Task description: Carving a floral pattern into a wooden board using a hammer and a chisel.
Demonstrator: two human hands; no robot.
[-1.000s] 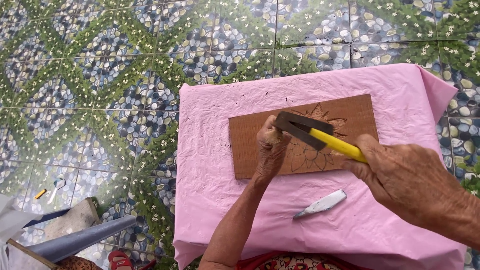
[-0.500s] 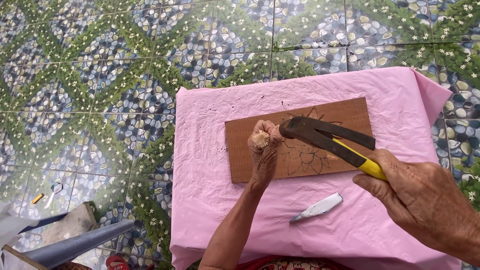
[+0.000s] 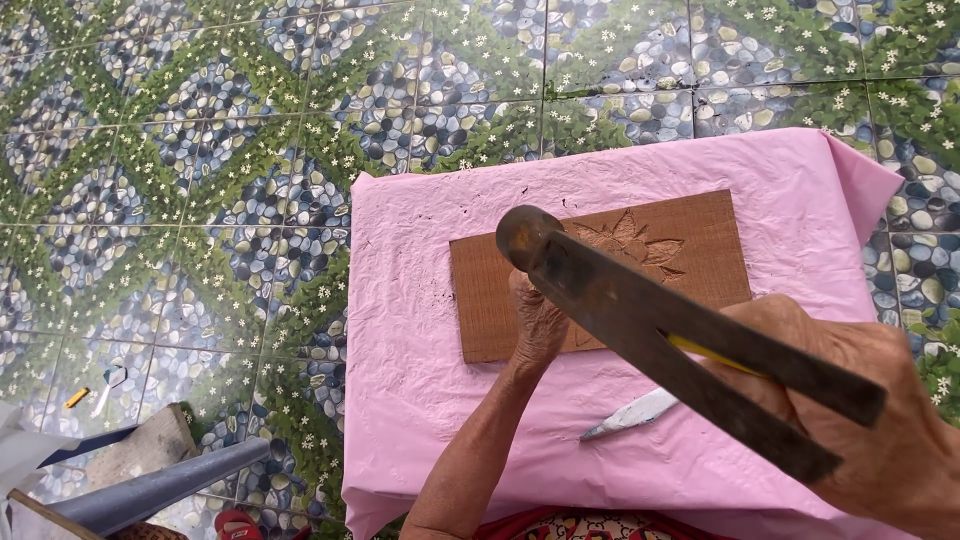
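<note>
The right hand, lower right of the frame, is closed round a hammer raised close to the camera, its round head up near centre, placed above the work for a blow. The left hand is clenched at centre frame, pressed on the board, apparently gripping a small tool I cannot make out. The board, carved with a flower, lies on a pink cloth; a white-handled tool rests beside it. Tiled floor lies beyond.
</note>
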